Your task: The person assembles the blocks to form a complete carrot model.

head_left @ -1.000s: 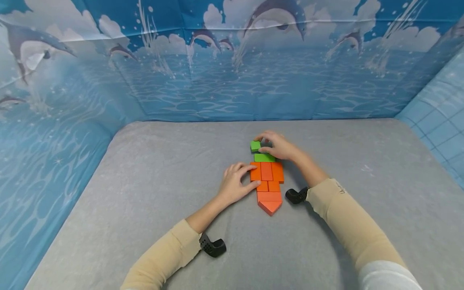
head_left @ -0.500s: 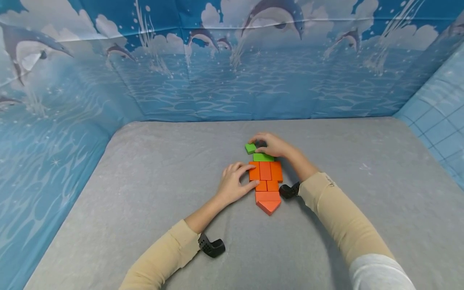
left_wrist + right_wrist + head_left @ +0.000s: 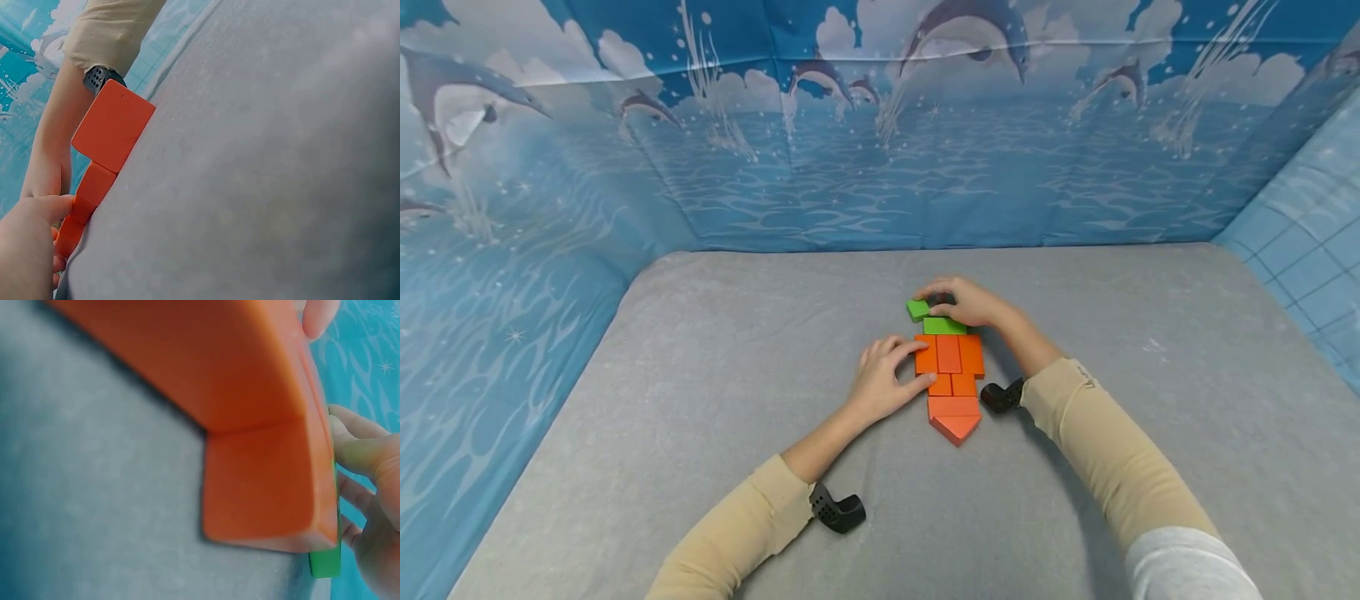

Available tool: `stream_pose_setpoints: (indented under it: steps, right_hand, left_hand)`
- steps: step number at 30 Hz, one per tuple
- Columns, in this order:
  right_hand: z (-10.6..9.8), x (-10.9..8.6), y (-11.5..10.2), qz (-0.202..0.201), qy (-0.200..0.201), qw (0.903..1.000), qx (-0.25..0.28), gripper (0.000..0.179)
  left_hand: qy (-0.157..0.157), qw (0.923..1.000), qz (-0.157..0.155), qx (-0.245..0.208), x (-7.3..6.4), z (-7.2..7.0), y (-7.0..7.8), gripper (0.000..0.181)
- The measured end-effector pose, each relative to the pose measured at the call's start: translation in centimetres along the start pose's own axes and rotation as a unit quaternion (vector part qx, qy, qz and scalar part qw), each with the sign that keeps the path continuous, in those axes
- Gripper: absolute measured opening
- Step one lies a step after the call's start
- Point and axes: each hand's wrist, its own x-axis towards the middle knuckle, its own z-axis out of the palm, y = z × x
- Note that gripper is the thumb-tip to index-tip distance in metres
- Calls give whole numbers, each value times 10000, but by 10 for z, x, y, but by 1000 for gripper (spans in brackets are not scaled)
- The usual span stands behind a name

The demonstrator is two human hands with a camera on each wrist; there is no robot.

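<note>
In the head view, my right hand (image 3: 964, 302) pinches a small green block (image 3: 917, 310) between thumb and index finger, at the far left corner of a long green block (image 3: 944, 326). That long block lies against a row of upright orange blocks (image 3: 949, 354). My left hand (image 3: 883, 379) rests beside the row, index fingertip on the leftmost orange block (image 3: 925, 358) and thumb at the small orange blocks (image 3: 962, 384) below. In the left wrist view, the left thumb (image 3: 56, 206) touches the orange side. The right wrist view shows the right thumb (image 3: 356, 453) behind the orange blocks.
Nearest to me, the orange figure ends in a pointed block (image 3: 956, 428). A grey cloth (image 3: 737, 358) covers the table. Blue dolphin-print sheets (image 3: 865, 183) hang at the back and sides. Black wrist mounts (image 3: 838, 510) jut from both sleeves.
My right hand has shifted slightly left and toward me, and the small green block has moved left and turned with it. The left hand keeps its place on the orange blocks.
</note>
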Motion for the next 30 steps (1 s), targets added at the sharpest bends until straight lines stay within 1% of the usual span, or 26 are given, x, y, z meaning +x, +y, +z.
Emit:
stream_pose_setpoints:
  steps: [4, 11, 18, 24, 28, 30]
  right_hand:
    - [0, 0, 1, -89, -12, 10000, 36, 31]
    - [-1, 0, 2, -88, -69, 9999, 78, 32]
    - [-2, -2, 1, -174, -105, 9998, 51, 32]
    - [-3, -3, 1, -141, -151, 9997, 164, 34]
    - [-8, -4, -4, -188, -83, 9994, 277, 37]
    - [-13, -6, -8, -294, 6, 9993, 246, 38]
  left_hand:
    - [-3, 10000, 11, -6, 0, -1, 0, 46]
    - [11, 10000, 30, -12, 0, 0, -1, 45]
    - [-9, 10000, 47, 45, 1, 0, 0, 46]
    - [-57, 10000, 11, 26, 1, 0, 0, 46]
    - [-16, 10000, 11, 8, 1, 1, -2, 46]
    - [29, 10000, 18, 10, 1, 1, -2, 46]
